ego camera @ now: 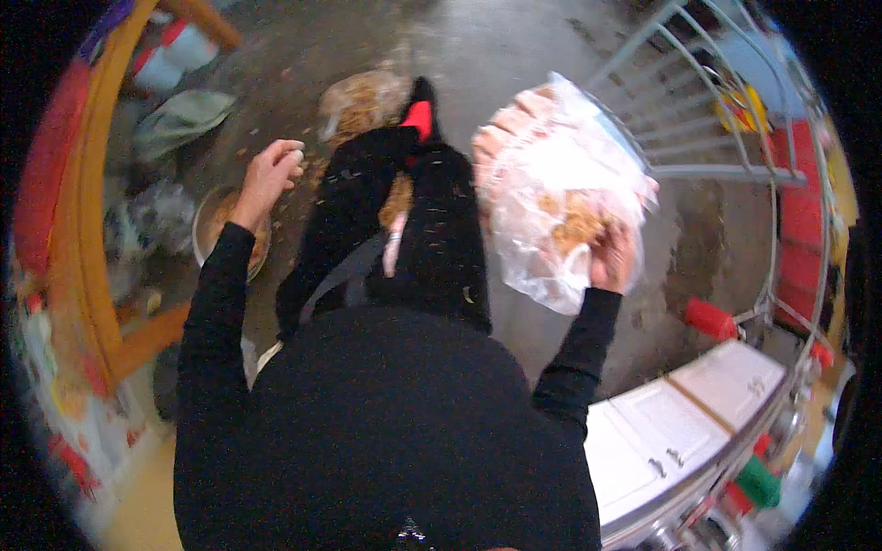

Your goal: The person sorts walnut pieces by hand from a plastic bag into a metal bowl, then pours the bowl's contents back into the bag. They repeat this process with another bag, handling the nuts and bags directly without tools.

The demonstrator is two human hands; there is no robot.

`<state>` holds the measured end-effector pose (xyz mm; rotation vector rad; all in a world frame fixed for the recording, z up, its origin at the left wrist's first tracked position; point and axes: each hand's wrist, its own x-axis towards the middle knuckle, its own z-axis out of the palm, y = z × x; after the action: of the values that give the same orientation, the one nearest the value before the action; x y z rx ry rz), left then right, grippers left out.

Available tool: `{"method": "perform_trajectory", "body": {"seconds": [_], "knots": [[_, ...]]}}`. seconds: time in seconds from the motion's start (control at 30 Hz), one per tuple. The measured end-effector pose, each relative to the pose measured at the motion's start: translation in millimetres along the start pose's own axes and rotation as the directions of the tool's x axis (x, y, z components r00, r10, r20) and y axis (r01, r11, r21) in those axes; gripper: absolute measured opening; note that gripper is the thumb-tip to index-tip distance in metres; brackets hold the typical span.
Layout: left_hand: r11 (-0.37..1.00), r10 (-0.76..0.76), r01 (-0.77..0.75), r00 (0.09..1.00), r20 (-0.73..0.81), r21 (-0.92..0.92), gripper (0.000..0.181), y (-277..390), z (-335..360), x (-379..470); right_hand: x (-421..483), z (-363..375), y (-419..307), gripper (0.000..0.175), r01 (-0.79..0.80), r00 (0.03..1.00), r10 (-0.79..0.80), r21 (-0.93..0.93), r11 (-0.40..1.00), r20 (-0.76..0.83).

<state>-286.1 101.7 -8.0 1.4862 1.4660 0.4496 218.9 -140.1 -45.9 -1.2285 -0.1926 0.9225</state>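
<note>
My left hand (271, 178) is raised beside my left knee, partly over a round bowl (200, 237) of brown bits. Its fingers are curled, with whitish tips close together; blur hides whether something small is pinched there. To the right of my legs is a clear plastic bag (534, 265) with light-brown pieces (577, 222) showing in it. My right hand (613, 256) is at the bag's near right side, its fingers against those pieces. Whether they grip is unclear. Glare whitens the bag's middle, and pinkish blocks (506, 122) show along its far left edge.
A plastic sack of brown pieces (362, 100) lies on the floor by my feet. Wooden framing (96, 206) borders the left. A pale metal rack (723, 173) stands far right, with white cabinet doors (675, 427) near right. A green cloth or sack (186, 117) lies left.
</note>
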Motion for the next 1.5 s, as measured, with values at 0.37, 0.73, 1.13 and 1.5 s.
{"method": "perform_trajectory", "body": {"seconds": [0.37,0.73,1.13,1.5], "knots": [[0.724,0.645,-0.665,0.558,0.522,-0.183,0.024,195.5,222.5,-38.2,-50.0,59.0,-29.9,0.006,0.122,0.988,-0.121,-0.005,0.993,0.100],[0.942,0.280,-0.049,0.659,0.698,-0.331,0.018,198.6,270.2,-49.9,-61.9,72.3,-37.6,0.007,0.136,0.966,-0.113,-0.083,0.987,0.234],[0.949,0.239,0.015,0.622,0.746,-0.316,0.020,195.9,266.7,-54.0,-58.9,63.9,-29.9,0.009,0.116,0.951,-0.059,-0.172,0.978,0.304],[0.906,0.220,0.171,0.590,0.777,-0.387,0.018,178.7,271.1,-46.2,-56.6,56.5,-24.9,0.004,0.029,0.970,-0.031,0.012,1.000,0.241]]}}
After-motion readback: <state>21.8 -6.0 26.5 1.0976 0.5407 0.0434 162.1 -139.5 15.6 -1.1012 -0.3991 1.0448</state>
